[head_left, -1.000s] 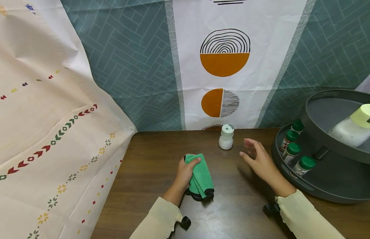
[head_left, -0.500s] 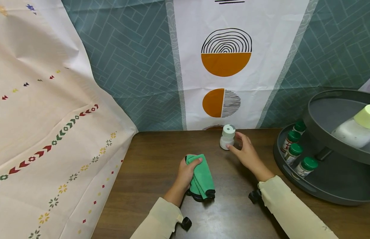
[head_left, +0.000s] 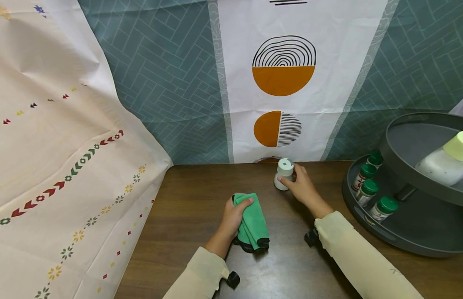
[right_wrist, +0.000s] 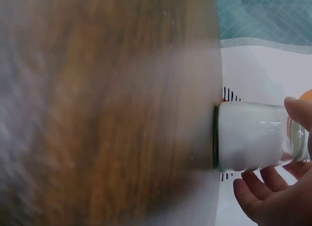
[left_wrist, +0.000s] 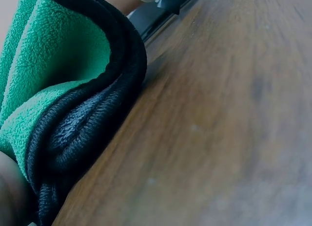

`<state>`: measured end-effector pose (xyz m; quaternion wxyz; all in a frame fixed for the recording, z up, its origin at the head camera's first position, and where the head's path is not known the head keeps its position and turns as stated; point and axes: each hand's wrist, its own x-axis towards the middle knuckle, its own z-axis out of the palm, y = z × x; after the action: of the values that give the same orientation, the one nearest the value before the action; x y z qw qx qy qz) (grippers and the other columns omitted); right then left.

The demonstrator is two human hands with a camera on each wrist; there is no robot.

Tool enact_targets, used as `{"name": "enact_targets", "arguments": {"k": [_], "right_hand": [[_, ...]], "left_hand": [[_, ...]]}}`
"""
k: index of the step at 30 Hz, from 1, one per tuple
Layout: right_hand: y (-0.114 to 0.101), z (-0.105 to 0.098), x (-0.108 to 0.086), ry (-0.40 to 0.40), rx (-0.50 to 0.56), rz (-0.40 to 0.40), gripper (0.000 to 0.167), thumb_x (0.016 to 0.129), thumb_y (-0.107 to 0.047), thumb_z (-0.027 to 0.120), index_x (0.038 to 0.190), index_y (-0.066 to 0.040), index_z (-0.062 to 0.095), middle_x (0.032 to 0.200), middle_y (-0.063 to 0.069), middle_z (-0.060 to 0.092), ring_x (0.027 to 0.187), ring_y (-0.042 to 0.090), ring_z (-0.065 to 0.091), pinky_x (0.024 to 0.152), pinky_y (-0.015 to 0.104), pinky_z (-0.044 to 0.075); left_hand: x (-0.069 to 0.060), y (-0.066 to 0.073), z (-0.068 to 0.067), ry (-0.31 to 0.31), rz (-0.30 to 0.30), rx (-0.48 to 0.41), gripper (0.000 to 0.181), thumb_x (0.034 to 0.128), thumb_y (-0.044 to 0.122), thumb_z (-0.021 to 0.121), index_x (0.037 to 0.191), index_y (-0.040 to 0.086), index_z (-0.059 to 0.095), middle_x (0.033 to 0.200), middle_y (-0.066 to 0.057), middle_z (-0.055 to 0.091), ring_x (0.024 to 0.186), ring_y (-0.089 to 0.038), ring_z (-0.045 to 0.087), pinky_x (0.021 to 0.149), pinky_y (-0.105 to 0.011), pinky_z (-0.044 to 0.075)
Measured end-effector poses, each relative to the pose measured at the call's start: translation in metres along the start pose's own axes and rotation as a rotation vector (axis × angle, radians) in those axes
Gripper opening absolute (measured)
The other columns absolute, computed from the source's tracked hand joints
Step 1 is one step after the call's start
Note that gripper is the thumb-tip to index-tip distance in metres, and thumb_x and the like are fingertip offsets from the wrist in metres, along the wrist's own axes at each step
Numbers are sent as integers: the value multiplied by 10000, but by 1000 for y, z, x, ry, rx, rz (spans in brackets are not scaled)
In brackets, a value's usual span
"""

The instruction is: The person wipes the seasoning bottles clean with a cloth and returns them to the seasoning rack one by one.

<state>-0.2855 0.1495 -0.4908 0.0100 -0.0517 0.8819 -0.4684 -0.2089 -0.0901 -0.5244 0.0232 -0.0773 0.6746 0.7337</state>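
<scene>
My left hand (head_left: 230, 218) grips a folded green cloth (head_left: 252, 222) with black edging, thumb on top, low over the wooden table. The cloth's fold and black edge (left_wrist: 129, 55) fill the upper left of the left wrist view. Near the back edge of the table stands a small glass jar (head_left: 281, 182) with white contents and a pale lid. My right hand (head_left: 303, 185) holds this jar from its right side. In the right wrist view, the thumb lies on one side of the jar (right_wrist: 251, 136) and several fingers (right_wrist: 263, 187) on the other.
At the right stands a dark grey two-tier round rack (head_left: 414, 232). Several green-capped spice jars (head_left: 367, 192) line its lower tier. A white bottle (head_left: 440, 164) with a yellow-green cap lies tilted on the upper tier. Patterned fabric (head_left: 171, 104) hangs behind the wooden table (head_left: 186, 207).
My right hand has reached left from beside the rack and taken hold of the jar, which has shifted slightly toward me. The left hand and cloth have stayed nearly still.
</scene>
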Motion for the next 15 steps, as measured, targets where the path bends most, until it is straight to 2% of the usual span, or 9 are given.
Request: {"name": "enact_targets", "arguments": {"k": [4, 9, 15], "right_hand": [[1, 0, -4, -16, -2, 4, 738, 960, -386, 690, 1509, -15, 365, 1405, 248, 404, 1252, 395, 478, 1061, 548, 443], [1, -1, -11, -39, 31, -7, 720, 947, -416, 703, 1500, -74, 395, 1445, 224, 470, 1323, 418, 498, 1094, 570, 438], [-1, -2, -25, -15, 47, -20, 744, 919, -480, 717, 1490, -113, 411, 1442, 192, 550, 1329, 393, 526, 1085, 586, 435]], "left_hand": [[1, 0, 1, -9, 6, -7, 330, 862, 261, 775, 1103, 56, 681, 910, 26, 681, 736, -90, 654, 688, -263, 552], [3, -1, 0, -5, 10, -21, 311, 871, 241, 767, 1102, 52, 682, 911, 29, 683, 737, -90, 658, 699, -261, 555], [3, -2, -2, -4, -16, -39, 331, 882, 246, 767, 1139, 53, 689, 907, 33, 696, 728, -86, 672, 706, -262, 568]]}}
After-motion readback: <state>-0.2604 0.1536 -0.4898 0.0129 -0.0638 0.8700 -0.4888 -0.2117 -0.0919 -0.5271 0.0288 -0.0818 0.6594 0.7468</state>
